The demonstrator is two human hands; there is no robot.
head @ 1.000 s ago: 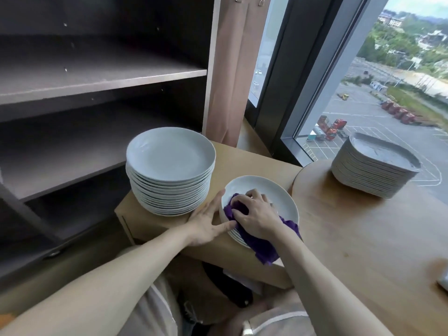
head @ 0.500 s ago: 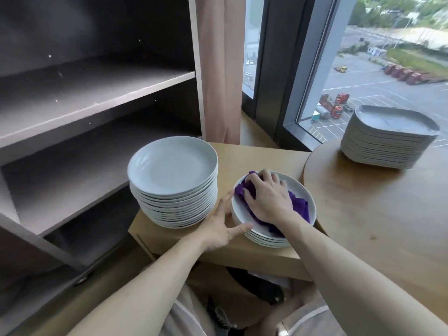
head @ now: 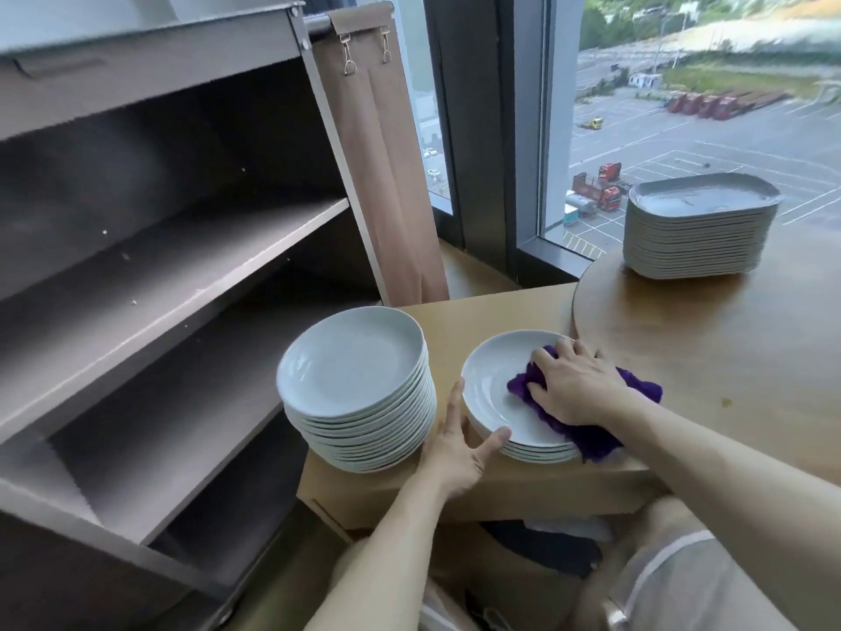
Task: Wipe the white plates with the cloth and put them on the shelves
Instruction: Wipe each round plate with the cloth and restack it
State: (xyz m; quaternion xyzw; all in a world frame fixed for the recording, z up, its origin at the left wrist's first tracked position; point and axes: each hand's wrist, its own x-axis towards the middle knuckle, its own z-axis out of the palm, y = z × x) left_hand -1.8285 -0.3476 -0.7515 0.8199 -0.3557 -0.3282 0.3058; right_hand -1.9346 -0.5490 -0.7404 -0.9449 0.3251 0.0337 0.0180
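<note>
A short stack of round white plates [head: 491, 393] sits on a low wooden stand [head: 459, 321]. My right hand [head: 573, 384] presses a purple cloth [head: 591, 434] flat onto the right half of the top plate. My left hand [head: 455, 453] steadies the near left rim of that stack, thumb on the rim and fingers spread. To the left stands a taller stack of round white plates [head: 355, 371], untouched. The dark grey shelves [head: 173, 275] on the left hold nothing.
A stack of rounded rectangular white plates [head: 696, 230] stands on the round wooden table [head: 728, 357] by the window. A tan curtain [head: 387, 175] hangs between the shelf unit and the window frame. My knees are below the stand.
My right hand has slid the cloth from the left and far part of the top plate over to its right side. The camera has tilted up, showing more shelf. My left hand stays at the rim.
</note>
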